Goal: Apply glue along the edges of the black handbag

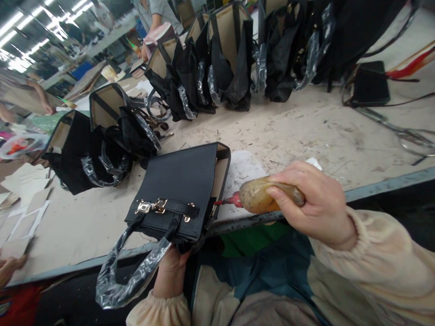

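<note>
A black handbag point(182, 183) with gold clasps lies tilted at the table's near edge, its plastic-wrapped handle point(115, 287) hanging over the side. From below, my left hand point(173, 261) grips the bag near its top; part of the fingers is hidden beneath it. My right hand point(309, 202) is closed around a squeeze bottle point(258, 195) of yellowish glue-like liquid. The bottle's red, thin nozzle points left, its tip at the open side edge of the bag. Under the bag and bottle lies a whitish stained sheet point(244, 169).
Several unfinished black bags point(231, 61) stand along the back, with more at left point(87, 149). Scissors point(414, 135) and a black case point(370, 84) lie at right. Cut card pieces point(24, 190) cover the left side. Other people work beyond, and a co-worker's hands point(8, 268) show at far left.
</note>
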The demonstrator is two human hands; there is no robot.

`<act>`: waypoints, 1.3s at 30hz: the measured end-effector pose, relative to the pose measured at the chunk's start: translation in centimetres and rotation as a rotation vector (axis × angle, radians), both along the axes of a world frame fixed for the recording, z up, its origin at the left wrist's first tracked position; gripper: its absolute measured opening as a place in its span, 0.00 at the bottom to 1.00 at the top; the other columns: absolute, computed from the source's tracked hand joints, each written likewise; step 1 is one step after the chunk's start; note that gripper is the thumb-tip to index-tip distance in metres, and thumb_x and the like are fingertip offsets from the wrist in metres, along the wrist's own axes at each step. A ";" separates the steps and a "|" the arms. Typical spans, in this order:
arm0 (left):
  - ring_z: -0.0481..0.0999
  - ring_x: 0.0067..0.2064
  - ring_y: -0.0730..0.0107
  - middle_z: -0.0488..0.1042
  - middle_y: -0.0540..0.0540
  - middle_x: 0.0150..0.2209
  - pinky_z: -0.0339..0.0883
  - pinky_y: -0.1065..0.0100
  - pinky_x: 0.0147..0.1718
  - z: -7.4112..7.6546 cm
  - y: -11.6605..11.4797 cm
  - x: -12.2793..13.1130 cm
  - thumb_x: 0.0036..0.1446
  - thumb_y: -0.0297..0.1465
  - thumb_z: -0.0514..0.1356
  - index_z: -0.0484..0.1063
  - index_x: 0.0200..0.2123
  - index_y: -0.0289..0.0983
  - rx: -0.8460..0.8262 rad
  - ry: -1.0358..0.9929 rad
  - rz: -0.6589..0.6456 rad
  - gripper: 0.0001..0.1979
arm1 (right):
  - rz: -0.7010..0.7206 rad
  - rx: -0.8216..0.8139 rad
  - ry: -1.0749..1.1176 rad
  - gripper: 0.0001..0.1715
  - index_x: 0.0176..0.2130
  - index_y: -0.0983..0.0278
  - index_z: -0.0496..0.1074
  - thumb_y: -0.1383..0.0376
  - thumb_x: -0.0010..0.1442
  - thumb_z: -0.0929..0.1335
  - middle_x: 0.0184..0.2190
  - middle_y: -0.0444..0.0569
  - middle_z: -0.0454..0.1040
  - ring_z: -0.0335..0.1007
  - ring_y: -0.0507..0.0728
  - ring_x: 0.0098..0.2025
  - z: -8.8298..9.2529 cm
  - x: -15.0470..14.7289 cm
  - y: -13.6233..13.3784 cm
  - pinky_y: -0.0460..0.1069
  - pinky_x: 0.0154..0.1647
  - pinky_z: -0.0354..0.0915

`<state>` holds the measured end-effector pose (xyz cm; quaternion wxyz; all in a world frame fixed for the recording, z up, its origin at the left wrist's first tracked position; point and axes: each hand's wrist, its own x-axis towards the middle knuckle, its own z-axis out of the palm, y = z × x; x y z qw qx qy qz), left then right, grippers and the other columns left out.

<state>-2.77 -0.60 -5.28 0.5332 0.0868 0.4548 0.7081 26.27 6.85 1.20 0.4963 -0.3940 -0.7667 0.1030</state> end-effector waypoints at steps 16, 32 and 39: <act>0.80 0.33 0.64 0.81 0.53 0.31 0.76 0.67 0.36 -0.6 -0.3 -0.1 0.42 0.24 0.66 0.78 0.36 0.45 0.055 0.028 -0.021 0.15 | 0.006 -0.071 0.008 0.02 0.36 0.60 0.69 0.65 0.60 0.66 0.29 0.47 0.72 0.67 0.55 0.31 -0.7 0.6 0.5 0.50 0.31 0.63; 0.79 0.33 0.63 0.80 0.51 0.29 0.76 0.66 0.35 -0.8 -0.2 -0.6 0.43 0.25 0.66 0.78 0.34 0.44 0.054 0.051 -0.048 0.13 | -0.009 -0.170 0.055 0.03 0.33 0.62 0.69 0.65 0.59 0.67 0.29 0.45 0.72 0.68 0.53 0.32 -1.2 0.8 1.1 0.48 0.32 0.63; 0.79 0.33 0.65 0.81 0.51 0.30 0.76 0.67 0.34 -0.9 -0.2 -0.6 0.43 0.27 0.65 0.78 0.31 0.41 0.009 0.040 -0.035 0.08 | 0.071 -0.255 0.068 0.02 0.34 0.62 0.69 0.65 0.60 0.66 0.30 0.44 0.72 0.69 0.53 0.33 -1.0 0.3 0.4 0.47 0.34 0.63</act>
